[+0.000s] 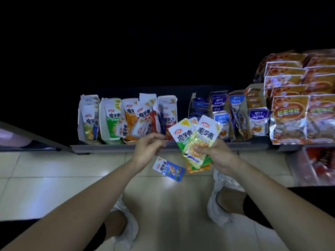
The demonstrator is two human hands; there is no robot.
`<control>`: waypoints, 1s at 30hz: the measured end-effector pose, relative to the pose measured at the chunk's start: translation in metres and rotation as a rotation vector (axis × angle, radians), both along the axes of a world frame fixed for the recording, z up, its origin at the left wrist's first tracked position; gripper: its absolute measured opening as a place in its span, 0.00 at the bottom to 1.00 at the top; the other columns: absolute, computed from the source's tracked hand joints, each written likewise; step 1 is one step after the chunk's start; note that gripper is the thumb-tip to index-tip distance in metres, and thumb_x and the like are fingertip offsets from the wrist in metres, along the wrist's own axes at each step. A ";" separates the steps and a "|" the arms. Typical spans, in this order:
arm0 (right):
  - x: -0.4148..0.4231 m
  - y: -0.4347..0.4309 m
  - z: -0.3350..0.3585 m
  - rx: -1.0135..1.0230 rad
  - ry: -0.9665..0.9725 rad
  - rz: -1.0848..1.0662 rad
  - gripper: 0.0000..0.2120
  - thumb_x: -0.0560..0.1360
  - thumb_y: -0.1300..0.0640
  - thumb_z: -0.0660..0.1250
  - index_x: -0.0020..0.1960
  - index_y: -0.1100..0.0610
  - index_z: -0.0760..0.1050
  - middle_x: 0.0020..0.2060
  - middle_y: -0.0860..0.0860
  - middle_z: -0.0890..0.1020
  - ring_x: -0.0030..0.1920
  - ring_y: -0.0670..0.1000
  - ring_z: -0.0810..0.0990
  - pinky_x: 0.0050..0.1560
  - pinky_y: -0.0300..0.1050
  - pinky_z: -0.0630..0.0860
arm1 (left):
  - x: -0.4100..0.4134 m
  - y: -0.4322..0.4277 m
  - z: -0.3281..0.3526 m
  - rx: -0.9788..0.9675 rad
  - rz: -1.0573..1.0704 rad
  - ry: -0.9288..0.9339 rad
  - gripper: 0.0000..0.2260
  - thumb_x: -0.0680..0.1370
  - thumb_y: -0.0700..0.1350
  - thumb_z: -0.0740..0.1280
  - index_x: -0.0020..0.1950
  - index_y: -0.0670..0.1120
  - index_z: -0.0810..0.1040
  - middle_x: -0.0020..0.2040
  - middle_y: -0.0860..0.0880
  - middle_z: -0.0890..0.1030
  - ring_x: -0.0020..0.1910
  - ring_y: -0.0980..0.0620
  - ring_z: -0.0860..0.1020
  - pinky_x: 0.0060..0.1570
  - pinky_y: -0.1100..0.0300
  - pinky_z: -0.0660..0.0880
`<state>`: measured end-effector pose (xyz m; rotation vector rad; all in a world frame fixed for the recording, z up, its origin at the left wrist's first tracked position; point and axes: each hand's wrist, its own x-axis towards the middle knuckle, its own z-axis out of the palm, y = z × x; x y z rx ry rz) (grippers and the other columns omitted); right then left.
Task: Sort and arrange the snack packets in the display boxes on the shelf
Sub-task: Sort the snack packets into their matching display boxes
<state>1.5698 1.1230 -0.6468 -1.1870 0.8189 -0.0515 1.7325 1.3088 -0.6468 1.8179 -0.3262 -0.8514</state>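
Note:
My right hand [215,153] grips a fanned bunch of snack packets [194,134], green and yellow ones in front with an orange one behind. My left hand [146,147] hovers just left of the bunch, fingers curled, holding nothing that I can see. A blue snack packet [169,168] is below my hands, over the floor tiles; whether it lies there or is in the air is unclear. On the low shelf [108,147] stand white display boxes [88,118] with green, orange and red packets, some lying crooked in the orange box [134,122].
To the right are boxes of blue packets [221,113] and stacks of large orange bags [290,113]. My white shoes [221,198] rest on the tiled floor in front of the shelf. A lower red-stocked shelf [319,165] sits at far right.

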 end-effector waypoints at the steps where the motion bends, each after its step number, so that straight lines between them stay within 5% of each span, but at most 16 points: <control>1: -0.011 0.002 -0.007 0.011 0.029 -0.026 0.13 0.71 0.67 0.74 0.55 0.59 0.81 0.51 0.56 0.86 0.53 0.58 0.85 0.60 0.60 0.78 | -0.005 0.006 -0.021 0.089 -0.059 -0.058 0.08 0.78 0.36 0.68 0.48 0.48 0.82 0.43 0.42 0.85 0.36 0.52 0.79 0.36 0.61 0.77; 4: -0.037 0.014 -0.028 0.082 0.103 -0.099 0.13 0.71 0.69 0.73 0.54 0.60 0.81 0.51 0.57 0.86 0.51 0.58 0.85 0.56 0.56 0.80 | -0.018 0.014 -0.088 0.324 -0.279 -0.198 0.03 0.73 0.46 0.71 0.45 0.54 0.82 0.44 0.49 0.86 0.43 0.51 0.83 0.47 0.55 0.79; 7: -0.053 0.025 -0.051 0.177 0.154 -0.146 0.16 0.70 0.70 0.73 0.57 0.60 0.80 0.54 0.59 0.85 0.53 0.60 0.84 0.59 0.61 0.78 | -0.025 0.007 -0.145 0.509 -0.395 -0.327 0.14 0.74 0.48 0.74 0.59 0.47 0.81 0.56 0.45 0.83 0.56 0.42 0.80 0.53 0.53 0.76; 11: -0.067 0.027 -0.076 0.235 0.197 -0.206 0.22 0.66 0.65 0.78 0.59 0.58 0.81 0.55 0.59 0.84 0.56 0.64 0.83 0.61 0.71 0.74 | -0.026 -0.003 -0.196 0.773 -0.419 -0.409 0.34 0.74 0.61 0.73 0.74 0.48 0.68 0.72 0.45 0.69 0.69 0.41 0.67 0.62 0.47 0.72; 16: -0.069 0.022 -0.085 0.224 0.201 -0.321 0.18 0.70 0.73 0.72 0.59 0.62 0.79 0.55 0.63 0.83 0.56 0.69 0.81 0.58 0.74 0.74 | -0.031 -0.012 -0.222 1.036 -0.525 -0.569 0.42 0.70 0.70 0.70 0.74 0.47 0.61 0.71 0.43 0.64 0.67 0.41 0.66 0.57 0.46 0.73; 22: -0.060 0.021 -0.076 0.163 0.219 -0.352 0.17 0.71 0.72 0.72 0.58 0.60 0.80 0.52 0.60 0.85 0.53 0.64 0.84 0.57 0.72 0.76 | -0.036 0.001 -0.218 0.733 -0.217 -0.134 0.33 0.66 0.51 0.82 0.62 0.45 0.67 0.51 0.47 0.77 0.49 0.45 0.78 0.44 0.53 0.77; 26: -0.052 0.019 -0.061 0.106 0.165 -0.333 0.15 0.70 0.69 0.74 0.53 0.55 0.83 0.51 0.58 0.86 0.53 0.64 0.84 0.56 0.71 0.77 | -0.046 0.022 -0.197 0.618 -0.253 -0.191 0.13 0.69 0.48 0.77 0.48 0.46 0.78 0.43 0.45 0.82 0.44 0.41 0.81 0.40 0.51 0.78; 28: -0.048 0.016 -0.048 0.050 0.155 -0.341 0.13 0.71 0.70 0.73 0.49 0.55 0.84 0.47 0.55 0.87 0.49 0.60 0.86 0.50 0.60 0.82 | -0.045 0.030 -0.167 0.480 -0.339 -0.251 0.07 0.69 0.53 0.71 0.36 0.52 0.77 0.35 0.51 0.79 0.38 0.45 0.79 0.35 0.54 0.72; 30: -0.043 0.010 -0.031 0.000 0.132 -0.324 0.13 0.71 0.71 0.72 0.50 0.55 0.83 0.44 0.52 0.87 0.45 0.55 0.87 0.42 0.48 0.82 | -0.036 0.033 -0.122 0.372 -0.415 -0.310 0.05 0.72 0.53 0.70 0.37 0.55 0.78 0.34 0.54 0.79 0.36 0.53 0.78 0.35 0.56 0.70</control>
